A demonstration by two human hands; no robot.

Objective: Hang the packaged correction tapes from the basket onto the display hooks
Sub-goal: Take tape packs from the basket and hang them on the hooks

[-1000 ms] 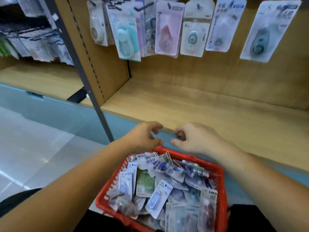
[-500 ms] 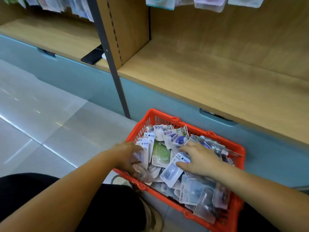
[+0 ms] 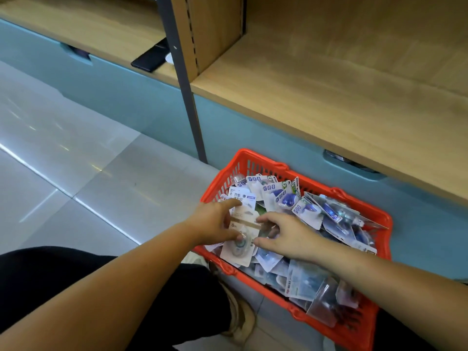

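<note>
View from a head-worn camera looking down at a red plastic basket (image 3: pixel 255 162) on a tiled floor (image 3: pixel 63 148), lying toward 4 o'clock from the middle of the view and heaped with packaged correction tapes (image 3: pixel 288 198). Both bare hands meet over the basket's near-left corner, at about 9 o'clock of the basket, with a beige pack (image 3: pixel 244 233) between them. The pack lies flat on top of the heap, a tan rubber band across its middle and a round teal-wheeled tape showing in its lower half. The left hand (image 3: pixel 214 224) comes in from 8 o'clock; its forefinger stretches toward 1 o'clock along the pack's upper left edge and its thumb lies against the lower left edge, the two spread wide with the pack held between them. The right hand (image 3: pixel 287 236) comes in from 4 o'clock; its forefinger tip and thumb tip pinch the pack's right edge, half open, and the other fingers curl underneath. Behind the basket, from 9 o'clock round to 3 o'clock, runs a wooden shelf (image 3: pixel 329 92) above teal drawer fronts (image 3: pixel 121 97). A grey upright post (image 3: pixel 188 97) stands at 12 o'clock, and a dark phone (image 3: pixel 150 59) lies on the shelf at 11 o'clock.
</note>
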